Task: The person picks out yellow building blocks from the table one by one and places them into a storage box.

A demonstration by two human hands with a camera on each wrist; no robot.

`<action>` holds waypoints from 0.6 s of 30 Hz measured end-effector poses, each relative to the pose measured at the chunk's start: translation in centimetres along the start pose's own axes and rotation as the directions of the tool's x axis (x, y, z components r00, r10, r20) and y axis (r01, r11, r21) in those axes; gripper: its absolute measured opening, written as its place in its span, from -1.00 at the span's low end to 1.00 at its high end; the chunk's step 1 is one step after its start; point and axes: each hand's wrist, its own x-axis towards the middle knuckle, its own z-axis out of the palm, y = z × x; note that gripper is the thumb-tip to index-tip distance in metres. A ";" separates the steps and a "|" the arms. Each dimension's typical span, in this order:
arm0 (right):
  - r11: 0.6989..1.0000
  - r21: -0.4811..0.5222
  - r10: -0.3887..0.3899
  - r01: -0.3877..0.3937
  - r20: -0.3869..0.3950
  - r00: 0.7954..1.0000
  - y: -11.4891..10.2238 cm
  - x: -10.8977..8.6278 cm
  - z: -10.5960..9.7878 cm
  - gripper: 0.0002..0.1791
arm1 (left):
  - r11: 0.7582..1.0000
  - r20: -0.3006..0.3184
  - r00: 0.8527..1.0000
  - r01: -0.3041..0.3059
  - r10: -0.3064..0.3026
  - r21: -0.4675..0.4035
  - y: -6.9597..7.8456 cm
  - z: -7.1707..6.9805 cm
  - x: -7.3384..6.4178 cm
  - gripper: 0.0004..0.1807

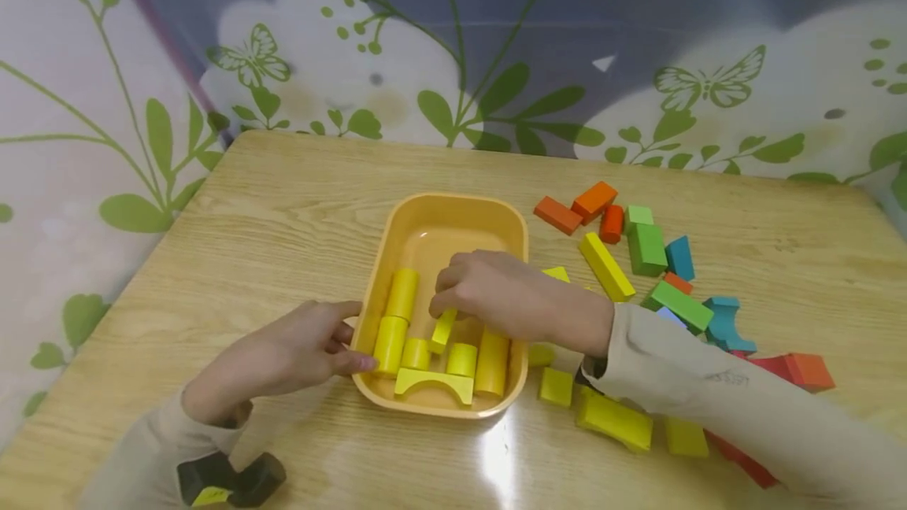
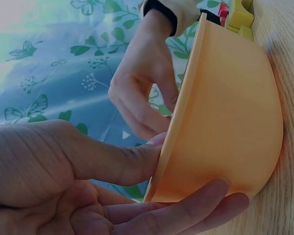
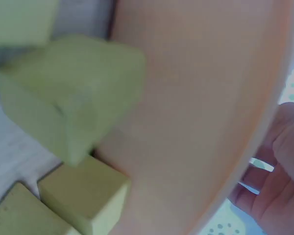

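A yellow-orange plastic tub [image 1: 453, 219] stands on the table, holding several yellow blocks. My left hand [image 1: 298, 349] grips its left rim, thumb over the edge and fingers along the outer wall [image 2: 230, 112]. Inside the tub, my right hand [image 1: 496, 293] pinches a small yellow block [image 1: 443, 330], tilted above the others. Below it lies a yellow arch block [image 1: 434, 378] with two short cylinders against its far side. Two yellow cylinders [image 1: 403, 293] line the left wall, and a longer cylinder [image 1: 492, 364] lies along the right. The tub wall hides the held block in both wrist views.
Right of the tub lie more yellow blocks [image 1: 556, 386], some close to its wall. Farther right are orange [image 1: 594, 201], green [image 1: 647, 249], blue [image 1: 728, 323] and red blocks [image 1: 744, 459], partly under the right sleeve. A patterned cloth [image 1: 524, 46] hangs behind the table.
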 end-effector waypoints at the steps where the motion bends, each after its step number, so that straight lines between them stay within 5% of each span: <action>1: 1.000 -0.023 -0.017 0.017 0.009 1.000 -0.2 -0.1 0.1 -0.75 | 1.000 -0.001 1.000 0.000 0.000 0.000 0.0 0.0 0.0 -0.17; 7: 0.997 -0.070 -0.014 0.020 0.092 0.996 -0.9 0.0 0.8 -0.70 | 1.000 -0.012 1.000 -0.002 0.002 0.020 -0.1 0.0 0.1 -0.17; 18: 0.995 0.086 0.028 -0.040 0.139 0.990 -1.3 0.2 1.1 -0.61 | 0.999 -0.013 1.000 -0.012 0.013 0.042 0.0 -0.2 0.1 -0.15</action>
